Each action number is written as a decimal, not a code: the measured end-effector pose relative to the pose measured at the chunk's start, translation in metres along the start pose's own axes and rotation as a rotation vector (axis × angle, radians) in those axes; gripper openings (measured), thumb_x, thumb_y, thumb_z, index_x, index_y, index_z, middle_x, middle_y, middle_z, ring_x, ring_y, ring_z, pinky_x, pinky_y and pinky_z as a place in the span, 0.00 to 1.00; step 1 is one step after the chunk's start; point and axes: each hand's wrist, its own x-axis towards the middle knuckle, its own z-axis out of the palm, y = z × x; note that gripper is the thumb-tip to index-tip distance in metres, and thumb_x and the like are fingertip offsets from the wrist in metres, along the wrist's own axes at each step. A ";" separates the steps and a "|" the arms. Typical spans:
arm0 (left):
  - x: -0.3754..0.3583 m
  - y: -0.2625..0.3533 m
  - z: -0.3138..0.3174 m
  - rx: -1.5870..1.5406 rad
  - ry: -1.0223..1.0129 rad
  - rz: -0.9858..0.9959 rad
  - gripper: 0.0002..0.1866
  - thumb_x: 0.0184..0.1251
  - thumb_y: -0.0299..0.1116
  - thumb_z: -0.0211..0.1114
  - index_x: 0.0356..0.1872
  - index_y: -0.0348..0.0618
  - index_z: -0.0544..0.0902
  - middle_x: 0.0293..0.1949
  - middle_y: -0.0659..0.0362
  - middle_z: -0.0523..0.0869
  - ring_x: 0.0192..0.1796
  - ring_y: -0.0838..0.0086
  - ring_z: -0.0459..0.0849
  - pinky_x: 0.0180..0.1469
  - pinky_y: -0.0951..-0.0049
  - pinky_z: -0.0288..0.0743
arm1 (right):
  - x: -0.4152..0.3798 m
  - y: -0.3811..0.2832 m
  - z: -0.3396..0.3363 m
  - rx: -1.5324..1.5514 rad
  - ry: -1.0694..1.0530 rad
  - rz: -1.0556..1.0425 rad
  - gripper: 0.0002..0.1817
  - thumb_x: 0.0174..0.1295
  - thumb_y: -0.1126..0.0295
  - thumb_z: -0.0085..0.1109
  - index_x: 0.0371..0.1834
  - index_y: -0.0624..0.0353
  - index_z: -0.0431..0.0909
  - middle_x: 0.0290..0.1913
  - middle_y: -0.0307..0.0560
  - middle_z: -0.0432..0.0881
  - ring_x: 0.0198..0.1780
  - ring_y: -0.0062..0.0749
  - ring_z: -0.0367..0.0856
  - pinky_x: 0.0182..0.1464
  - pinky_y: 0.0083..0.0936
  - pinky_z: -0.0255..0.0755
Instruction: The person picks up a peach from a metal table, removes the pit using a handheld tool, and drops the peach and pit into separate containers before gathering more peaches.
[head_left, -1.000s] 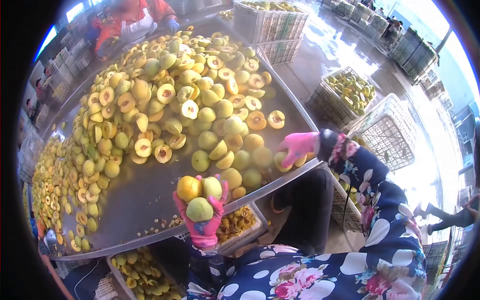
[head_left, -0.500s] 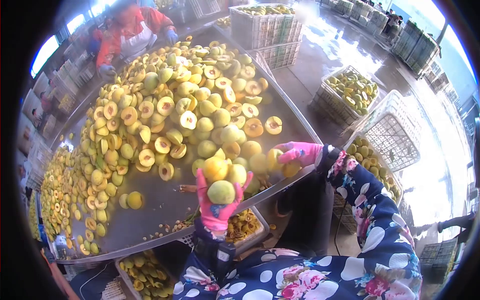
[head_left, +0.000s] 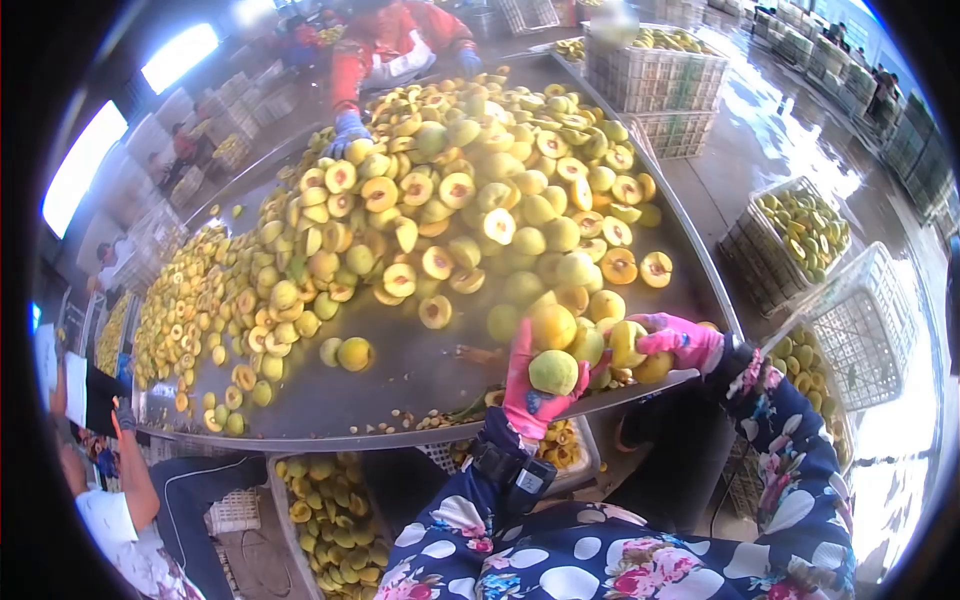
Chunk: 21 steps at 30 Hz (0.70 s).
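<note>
My left hand (head_left: 528, 402), in a pink glove, is palm up with its fingers curled round several yellow-green peaches (head_left: 553, 373). Close by on its right, my right hand (head_left: 688, 341), gloved in pink too, grips a yellow peach (head_left: 626, 344) between thumb and fingers. Another peach (head_left: 654, 368) shows just under the right fingers. Both hands are over the near right edge of a metal table (head_left: 395, 385). A big heap of peach halves (head_left: 420, 188), some with red-brown hollows facing up, covers much of the tabletop beyond them.
Across the table stands a person in red (head_left: 410, 40) with gloved hands at the heap. Crates of peach pieces (head_left: 790, 235) sit on the floor to the right, near a tilted white crate (head_left: 868, 325). Below the table edge is another filled crate (head_left: 330, 510). A person's arm (head_left: 135, 470) appears at lower left.
The view has turned left, so the table and both hands appear further right and lower. My right hand has come closer to the left one with its peach.
</note>
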 end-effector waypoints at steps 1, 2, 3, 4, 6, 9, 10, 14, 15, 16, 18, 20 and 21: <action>-0.009 -0.001 0.012 -0.053 -0.072 -0.049 0.29 0.62 0.58 0.58 0.59 0.54 0.74 0.61 0.58 0.73 0.61 0.61 0.71 0.49 0.60 0.76 | -0.001 0.000 0.006 0.082 -0.028 -0.057 0.32 0.60 0.58 0.59 0.64 0.66 0.64 0.58 0.49 0.74 0.56 0.29 0.74 0.57 0.25 0.70; -0.016 0.000 0.021 -0.103 -0.145 -0.097 0.30 0.62 0.58 0.58 0.61 0.53 0.72 0.64 0.56 0.70 0.63 0.59 0.69 0.49 0.60 0.76 | -0.005 -0.003 0.012 0.080 -0.019 -0.082 0.33 0.59 0.59 0.60 0.64 0.66 0.64 0.60 0.50 0.72 0.57 0.31 0.74 0.59 0.27 0.69; -0.022 0.001 0.023 -0.112 -0.170 -0.107 0.32 0.62 0.59 0.58 0.62 0.53 0.71 0.65 0.55 0.67 0.64 0.56 0.68 0.49 0.59 0.76 | -0.009 -0.012 0.030 0.100 -0.002 -0.178 0.36 0.56 0.56 0.62 0.63 0.67 0.65 0.61 0.50 0.71 0.58 0.31 0.73 0.60 0.28 0.67; -0.030 -0.001 0.023 -0.114 -0.192 -0.094 0.33 0.62 0.59 0.58 0.63 0.52 0.69 0.67 0.54 0.64 0.64 0.53 0.66 0.49 0.58 0.76 | -0.011 -0.016 0.046 0.101 0.030 -0.202 0.39 0.53 0.53 0.64 0.63 0.67 0.65 0.62 0.50 0.71 0.59 0.32 0.73 0.61 0.29 0.66; -0.046 0.000 0.022 -0.115 -0.255 -0.037 0.35 0.62 0.60 0.57 0.65 0.51 0.67 0.69 0.52 0.60 0.65 0.46 0.63 0.49 0.57 0.77 | -0.006 -0.022 0.074 0.112 0.075 -0.292 0.44 0.48 0.47 0.66 0.62 0.67 0.65 0.61 0.51 0.71 0.59 0.35 0.73 0.61 0.30 0.67; -0.079 -0.001 0.032 -0.155 -0.431 -0.070 0.34 0.61 0.57 0.61 0.64 0.49 0.68 0.65 0.55 0.69 0.65 0.46 0.65 0.51 0.55 0.77 | 0.022 0.008 0.087 0.257 0.032 -0.377 0.48 0.44 0.44 0.67 0.63 0.66 0.63 0.57 0.52 0.74 0.54 0.41 0.76 0.53 0.35 0.71; -0.086 -0.001 0.030 -0.171 -0.378 0.013 0.38 0.60 0.63 0.58 0.66 0.51 0.66 0.68 0.53 0.61 0.65 0.41 0.61 0.47 0.59 0.81 | 0.033 0.018 0.090 0.328 0.003 -0.390 0.48 0.44 0.44 0.66 0.65 0.64 0.62 0.53 0.53 0.76 0.50 0.43 0.78 0.49 0.38 0.73; -0.141 0.003 0.031 -0.135 -0.358 0.173 0.36 0.60 0.61 0.58 0.64 0.50 0.68 0.67 0.52 0.62 0.66 0.41 0.60 0.46 0.63 0.81 | 0.060 0.049 0.125 0.611 0.034 -0.422 0.48 0.45 0.44 0.63 0.67 0.59 0.60 0.46 0.55 0.79 0.38 0.48 0.81 0.40 0.43 0.76; -0.157 0.003 0.033 -0.150 -0.374 0.195 0.35 0.60 0.59 0.60 0.64 0.50 0.68 0.67 0.51 0.63 0.66 0.41 0.59 0.46 0.62 0.81 | 0.062 0.054 0.134 0.626 0.046 -0.418 0.47 0.46 0.43 0.60 0.67 0.58 0.61 0.46 0.56 0.78 0.36 0.49 0.80 0.38 0.44 0.76; -0.171 0.003 0.032 -0.149 -0.395 0.233 0.35 0.60 0.59 0.60 0.64 0.50 0.69 0.67 0.51 0.63 0.67 0.41 0.58 0.46 0.62 0.81 | 0.064 0.059 0.144 0.640 0.058 -0.414 0.46 0.47 0.42 0.57 0.67 0.58 0.61 0.46 0.57 0.78 0.34 0.50 0.80 0.36 0.45 0.76; -0.188 0.004 0.022 -0.135 -0.427 0.321 0.35 0.60 0.59 0.60 0.63 0.49 0.69 0.67 0.50 0.61 0.68 0.42 0.55 0.46 0.61 0.81 | 0.067 0.065 0.156 0.689 0.018 -0.471 0.44 0.48 0.43 0.54 0.67 0.58 0.62 0.45 0.59 0.78 0.33 0.52 0.80 0.34 0.46 0.77; -0.198 0.013 0.008 -0.181 -0.387 0.339 0.35 0.59 0.59 0.60 0.64 0.49 0.68 0.68 0.50 0.59 0.69 0.44 0.54 0.46 0.61 0.80 | 0.069 0.067 0.164 0.711 -0.014 -0.475 0.43 0.49 0.44 0.53 0.67 0.59 0.61 0.45 0.59 0.78 0.32 0.53 0.80 0.33 0.46 0.77; -0.199 0.019 0.004 -0.176 -0.367 0.359 0.35 0.59 0.58 0.60 0.64 0.49 0.68 0.69 0.50 0.59 0.69 0.44 0.53 0.47 0.61 0.80 | 0.072 0.069 0.167 0.705 -0.023 -0.460 0.43 0.50 0.44 0.53 0.67 0.59 0.61 0.45 0.60 0.78 0.32 0.54 0.80 0.33 0.47 0.77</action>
